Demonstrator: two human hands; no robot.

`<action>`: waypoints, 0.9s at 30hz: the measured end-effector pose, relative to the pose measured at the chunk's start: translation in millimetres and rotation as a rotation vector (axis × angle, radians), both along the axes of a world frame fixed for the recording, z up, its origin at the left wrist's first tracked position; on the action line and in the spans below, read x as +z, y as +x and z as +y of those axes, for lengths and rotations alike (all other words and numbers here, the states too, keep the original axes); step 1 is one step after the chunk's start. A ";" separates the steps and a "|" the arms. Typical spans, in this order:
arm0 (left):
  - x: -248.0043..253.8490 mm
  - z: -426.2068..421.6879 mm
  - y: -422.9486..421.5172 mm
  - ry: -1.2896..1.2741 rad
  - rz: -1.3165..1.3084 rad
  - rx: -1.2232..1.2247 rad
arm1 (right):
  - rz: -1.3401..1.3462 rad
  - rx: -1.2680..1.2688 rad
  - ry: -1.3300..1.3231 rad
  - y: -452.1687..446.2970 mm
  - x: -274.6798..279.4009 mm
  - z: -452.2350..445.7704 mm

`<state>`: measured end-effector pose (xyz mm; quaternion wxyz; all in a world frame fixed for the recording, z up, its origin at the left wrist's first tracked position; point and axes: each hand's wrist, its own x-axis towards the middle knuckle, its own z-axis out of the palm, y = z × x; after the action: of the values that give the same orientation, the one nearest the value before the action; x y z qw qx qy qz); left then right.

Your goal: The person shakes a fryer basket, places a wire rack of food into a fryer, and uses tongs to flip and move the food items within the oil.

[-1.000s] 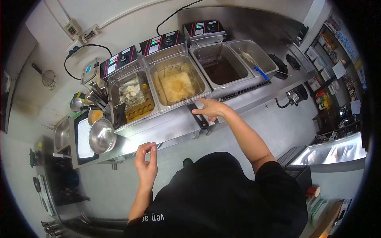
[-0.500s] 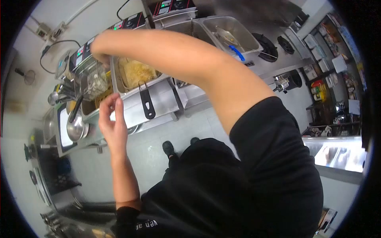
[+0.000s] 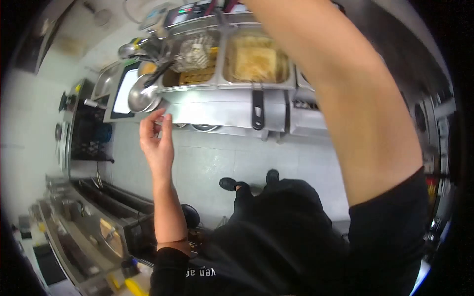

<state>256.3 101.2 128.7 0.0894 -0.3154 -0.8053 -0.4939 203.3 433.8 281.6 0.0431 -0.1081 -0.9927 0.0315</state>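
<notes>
My left hand (image 3: 157, 132) hangs in front of the counter with its fingers loosely curled and thumb apart, holding nothing. The nearest thing to it is a steel bowl (image 3: 141, 94) at the counter's edge. My right forearm (image 3: 316, 44) stretches up past the top edge, so my right hand is out of sight. Left of that arm, a fryer basket sits in foaming oil (image 3: 256, 61), its black handle (image 3: 257, 111) sticking out over the front. In the left fryer tank (image 3: 173, 79), a raised wire basket (image 3: 195, 53) carries pale pieces.
Fryer control panels (image 3: 187, 12) line the back. Steel utensils (image 3: 129, 49) stand in the left corner beside a small sink (image 3: 105, 81). Grey floor (image 3: 207, 158) lies below the counter, and another steel counter (image 3: 81, 241) runs at lower left.
The view has swung, so the fryers now appear further right. My right hand has gone from above the left fryer's back to beyond the top edge. My left hand is now lower, below the bowl.
</notes>
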 end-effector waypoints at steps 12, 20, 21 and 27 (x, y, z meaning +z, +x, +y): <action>-14.0 -55.2 -26.6 0.184 -0.027 -0.073 | -0.334 0.286 -0.310 59.9 -137.4 -200.9; -24.1 -117.2 -73.2 0.214 -0.330 -0.186 | -0.226 0.032 -0.672 54.3 -172.3 -216.2; -30.4 -119.8 -78.7 0.250 -0.335 -0.194 | -0.224 0.012 -0.672 54.9 -173.0 -219.9; -34.0 -116.7 -94.0 0.271 -0.542 -0.362 | -0.143 -0.267 -0.906 49.2 -170.9 -231.7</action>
<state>162.3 -15.5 94.7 -0.1753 -0.2959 -0.6578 -0.6701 252.4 202.1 110.7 -0.0732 -0.2447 -0.8569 0.4479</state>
